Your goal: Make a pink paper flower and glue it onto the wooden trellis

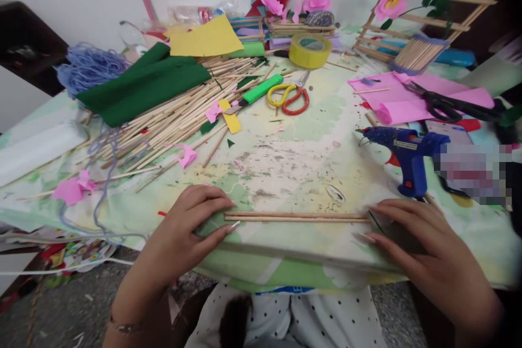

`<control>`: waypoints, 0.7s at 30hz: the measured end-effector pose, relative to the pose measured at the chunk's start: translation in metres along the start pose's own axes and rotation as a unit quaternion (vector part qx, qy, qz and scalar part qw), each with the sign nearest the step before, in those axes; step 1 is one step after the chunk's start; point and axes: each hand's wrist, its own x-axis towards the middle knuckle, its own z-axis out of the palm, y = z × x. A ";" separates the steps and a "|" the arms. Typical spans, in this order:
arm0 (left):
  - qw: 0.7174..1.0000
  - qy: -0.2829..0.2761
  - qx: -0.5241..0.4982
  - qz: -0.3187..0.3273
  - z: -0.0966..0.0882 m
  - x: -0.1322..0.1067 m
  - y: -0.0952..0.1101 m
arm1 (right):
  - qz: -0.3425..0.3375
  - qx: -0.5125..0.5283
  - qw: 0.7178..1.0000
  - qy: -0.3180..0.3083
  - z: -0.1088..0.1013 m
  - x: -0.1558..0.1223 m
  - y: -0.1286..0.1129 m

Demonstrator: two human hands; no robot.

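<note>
Two thin wooden sticks (297, 217) lie side by side along the table's near edge. My left hand (191, 223) rests flat at their left end, fingers spread, fingertips touching the stick ends. My right hand (411, 239) lies at their right end, fingers stretched out and touching the sticks. Neither hand grips anything.
A blue glue gun (403, 152) stands just behind my right hand. A heap of wooden sticks (171, 114), green felt (142, 84), yellow paper, tape roll (310, 50), red-and-yellow scissors (291, 97), black scissors (448, 104) on pink paper, and a stick trellis (424, 22) with paper flowers fill the table.
</note>
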 end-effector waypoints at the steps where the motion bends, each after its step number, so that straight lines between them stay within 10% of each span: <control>1: 1.000 -0.002 -0.001 0.000 0.000 0.000 0.000 | 0.001 0.004 1.000 -0.005 0.001 0.003 -0.002; 21: 0.999 0.000 -0.035 0.002 0.002 0.005 -0.004 | 0.034 0.031 0.999 0.013 0.006 0.011 -0.011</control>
